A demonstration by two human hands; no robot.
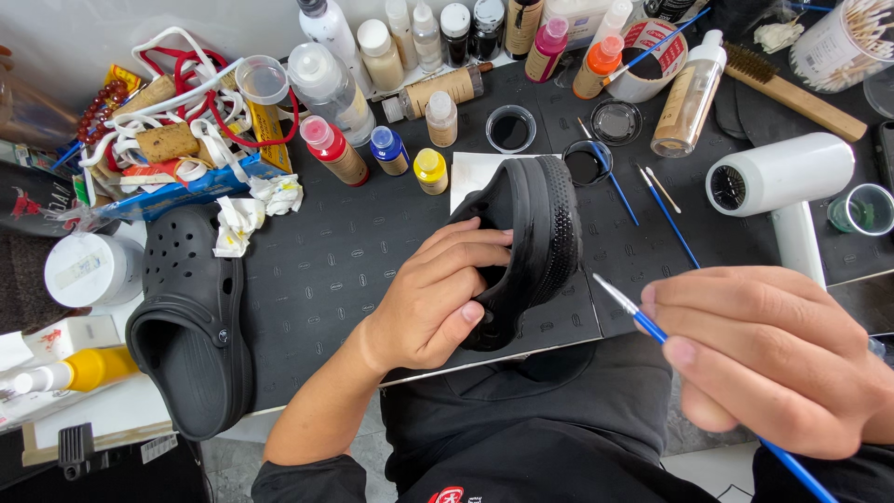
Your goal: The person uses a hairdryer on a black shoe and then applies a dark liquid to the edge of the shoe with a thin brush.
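My left hand (438,298) grips a black clog (540,233) held on its side above the black mat, fingers tucked into its opening. My right hand (773,363) holds a thin blue-handled paintbrush (633,312), its tip pointing up-left toward the clog's sole edge, a short gap away. A second black clog (191,317) lies flat on the left side of the mat.
Many small paint bottles (386,149) and jars stand at the back of the black mat (345,251). A white hair dryer (782,182) lies at right. Spare brushes (666,214), small dishes of black paint (510,129), crumpled tissue (242,219) and a wooden brush (792,88) surround them.
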